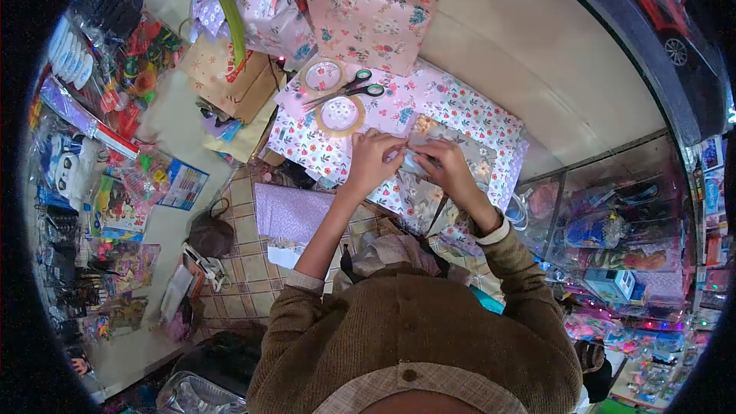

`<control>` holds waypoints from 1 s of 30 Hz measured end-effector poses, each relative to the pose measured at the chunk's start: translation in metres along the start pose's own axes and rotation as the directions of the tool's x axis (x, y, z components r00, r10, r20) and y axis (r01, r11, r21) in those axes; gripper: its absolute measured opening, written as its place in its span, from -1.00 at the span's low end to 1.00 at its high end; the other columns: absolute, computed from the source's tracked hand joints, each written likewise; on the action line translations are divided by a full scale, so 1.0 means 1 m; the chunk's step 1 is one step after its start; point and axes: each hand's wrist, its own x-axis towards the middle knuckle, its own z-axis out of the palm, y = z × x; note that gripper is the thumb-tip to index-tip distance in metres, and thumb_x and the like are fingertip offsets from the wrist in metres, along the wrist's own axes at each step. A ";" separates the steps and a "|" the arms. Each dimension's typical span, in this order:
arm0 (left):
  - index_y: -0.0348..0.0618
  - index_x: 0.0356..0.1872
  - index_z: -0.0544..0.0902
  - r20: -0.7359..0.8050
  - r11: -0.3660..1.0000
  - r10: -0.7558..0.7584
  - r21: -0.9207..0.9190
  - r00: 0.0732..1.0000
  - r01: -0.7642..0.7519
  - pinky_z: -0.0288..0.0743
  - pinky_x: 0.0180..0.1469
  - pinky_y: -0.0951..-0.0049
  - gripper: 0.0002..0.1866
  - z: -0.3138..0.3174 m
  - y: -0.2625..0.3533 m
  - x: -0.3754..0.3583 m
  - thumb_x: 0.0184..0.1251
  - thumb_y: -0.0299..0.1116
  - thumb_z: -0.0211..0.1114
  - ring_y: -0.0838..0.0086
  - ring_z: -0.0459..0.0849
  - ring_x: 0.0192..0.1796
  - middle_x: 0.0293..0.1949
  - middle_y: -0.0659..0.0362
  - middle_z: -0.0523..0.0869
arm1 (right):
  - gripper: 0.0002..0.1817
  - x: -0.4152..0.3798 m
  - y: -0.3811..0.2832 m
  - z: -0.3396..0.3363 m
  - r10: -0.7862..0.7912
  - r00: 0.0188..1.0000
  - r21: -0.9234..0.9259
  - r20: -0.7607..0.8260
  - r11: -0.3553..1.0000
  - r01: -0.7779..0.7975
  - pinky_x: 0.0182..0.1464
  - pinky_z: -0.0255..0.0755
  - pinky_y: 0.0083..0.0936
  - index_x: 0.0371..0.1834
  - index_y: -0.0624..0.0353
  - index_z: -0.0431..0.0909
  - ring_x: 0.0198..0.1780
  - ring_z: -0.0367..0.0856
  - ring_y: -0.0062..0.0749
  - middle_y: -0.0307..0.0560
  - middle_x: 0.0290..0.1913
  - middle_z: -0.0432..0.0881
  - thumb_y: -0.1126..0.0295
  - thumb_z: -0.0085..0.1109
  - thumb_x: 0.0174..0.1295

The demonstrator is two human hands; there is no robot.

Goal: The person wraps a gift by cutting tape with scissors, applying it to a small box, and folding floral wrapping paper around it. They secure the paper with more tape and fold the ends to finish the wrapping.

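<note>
Over a stack of floral paper sheets (475, 113), my left hand (373, 159) and my right hand (446, 169) meet, fingertips almost touching. Both hands are pinched at a small pale piece between them, too small to make out. Beneath them lies a grey floral paper (474, 155), partly covered by my right hand. Just beyond my left hand are a roll of tape (340, 132), a second tape roll (307, 78) and scissors (356, 90) with black and green handles, their blades pointing left.
Pink floral paper (372, 11) and a wrapped floral bundle (280, 21) lie at the far side. A brown paper bag (218, 77) stands left of the sheets. Lilac paper (290, 211) is near my left forearm. Packaged goods (613, 222) line the right.
</note>
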 end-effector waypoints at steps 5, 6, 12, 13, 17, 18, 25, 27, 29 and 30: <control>-0.02 -0.29 0.76 0.026 1.000 -0.008 0.000 1.000 0.008 0.14 -0.11 0.31 -0.82 0.000 -0.003 0.000 0.07 -0.29 0.34 0.41 0.54 -0.25 -0.37 0.27 0.74 | -0.81 0.002 -0.009 -0.003 -0.019 0.997 0.058 -0.070 0.998 0.023 -0.12 0.38 -0.27 -0.20 0.20 0.67 -0.27 0.57 -0.06 0.04 -0.33 0.65 0.43 0.29 0.11; -0.02 -0.29 0.76 0.023 1.000 -0.005 -0.003 1.000 0.005 0.14 -0.11 0.31 -0.82 0.001 -0.003 0.000 0.07 -0.28 0.34 0.41 0.54 -0.25 -0.37 0.27 0.74 | -0.81 0.002 -0.010 -0.004 -0.017 0.996 0.071 -0.090 0.997 0.023 -0.13 0.39 -0.28 -0.21 0.21 0.67 -0.28 0.57 -0.06 0.04 -0.33 0.65 0.43 0.30 0.10; 0.00 -0.28 0.76 0.021 1.000 -0.019 -0.025 1.000 0.019 0.14 -0.11 0.31 -0.81 0.002 -0.005 0.000 0.06 -0.29 0.35 0.42 0.54 -0.24 -0.37 0.26 0.75 | -0.80 -0.003 -0.004 -0.004 -0.002 0.997 -0.039 -0.071 0.999 -0.001 -0.22 0.40 -0.38 -0.22 0.23 0.69 -0.31 0.56 -0.23 -0.05 -0.37 0.67 0.47 0.35 0.06; 0.00 -0.28 0.77 0.023 0.999 -0.020 -0.029 1.000 0.020 0.14 -0.11 0.31 -0.81 0.002 -0.005 0.000 0.05 -0.29 0.35 0.42 0.54 -0.24 -0.37 0.26 0.75 | -0.81 -0.004 -0.003 -0.003 -0.001 0.997 -0.027 -0.079 1.000 -0.001 -0.23 0.40 -0.40 -0.24 0.23 0.69 -0.33 0.56 -0.25 -0.06 -0.37 0.67 0.47 0.35 0.07; 0.00 -0.30 0.77 0.012 1.000 0.002 -0.015 1.000 -0.002 0.15 -0.13 0.31 -0.82 0.002 -0.006 0.000 0.04 -0.29 0.36 0.41 0.55 -0.26 -0.39 0.26 0.74 | -0.87 -0.001 -0.007 -0.002 0.060 0.995 0.041 -0.080 0.998 -0.057 -0.31 0.45 -0.44 -0.32 0.23 0.69 -0.42 0.60 -0.30 -0.04 -0.39 0.69 0.47 0.35 0.06; 0.00 -0.31 0.77 0.015 1.000 -0.002 -0.015 1.000 0.002 0.15 -0.13 0.30 -0.83 0.001 -0.005 0.001 0.03 -0.29 0.36 0.40 0.55 -0.26 -0.39 0.26 0.74 | -0.89 0.000 -0.009 -0.002 0.089 0.993 0.064 -0.071 0.994 -0.085 -0.33 0.46 -0.45 -0.35 0.23 0.69 -0.46 0.61 -0.30 -0.03 -0.40 0.70 0.48 0.35 0.05; 0.01 -0.32 0.77 0.017 1.000 0.012 -0.007 1.000 -0.012 0.16 -0.12 0.30 -0.83 -0.001 -0.004 0.002 0.03 -0.29 0.36 0.39 0.55 -0.27 -0.38 0.25 0.75 | -0.89 0.000 0.003 0.009 0.182 0.974 0.045 -0.137 0.983 -0.178 -0.48 0.45 -0.55 -0.41 0.16 0.71 -0.59 0.61 -0.43 -0.10 -0.51 0.69 0.39 0.40 0.04; 0.01 -0.30 0.77 0.025 1.000 0.007 -0.015 1.000 -0.006 0.16 -0.11 0.30 -0.82 -0.001 -0.004 0.002 0.03 -0.29 0.36 0.40 0.55 -0.25 -0.36 0.26 0.75 | -0.88 0.000 0.003 0.010 0.204 0.968 0.032 -0.143 0.979 -0.202 -0.48 0.45 -0.55 -0.42 0.15 0.70 -0.60 0.60 -0.44 -0.12 -0.52 0.69 0.37 0.41 0.04; 0.02 -0.29 0.77 0.038 1.000 -0.001 -0.018 0.999 0.002 0.16 -0.10 0.30 -0.82 -0.001 -0.005 0.002 0.04 -0.29 0.35 0.40 0.55 -0.24 -0.35 0.26 0.75 | -0.88 0.000 0.000 0.009 0.198 0.971 0.017 -0.137 0.980 -0.198 -0.48 0.45 -0.55 -0.43 0.15 0.70 -0.60 0.60 -0.43 -0.12 -0.51 0.69 0.37 0.40 0.04; 0.02 -0.29 0.77 0.048 1.000 -0.006 -0.019 0.999 0.007 0.16 -0.10 0.30 -0.82 -0.001 -0.006 0.002 0.05 -0.29 0.35 0.40 0.54 -0.23 -0.34 0.26 0.76 | -0.88 0.000 -0.001 0.008 0.196 0.971 0.010 -0.134 0.980 -0.196 -0.49 0.45 -0.54 -0.43 0.15 0.70 -0.60 0.60 -0.43 -0.12 -0.50 0.69 0.36 0.40 0.05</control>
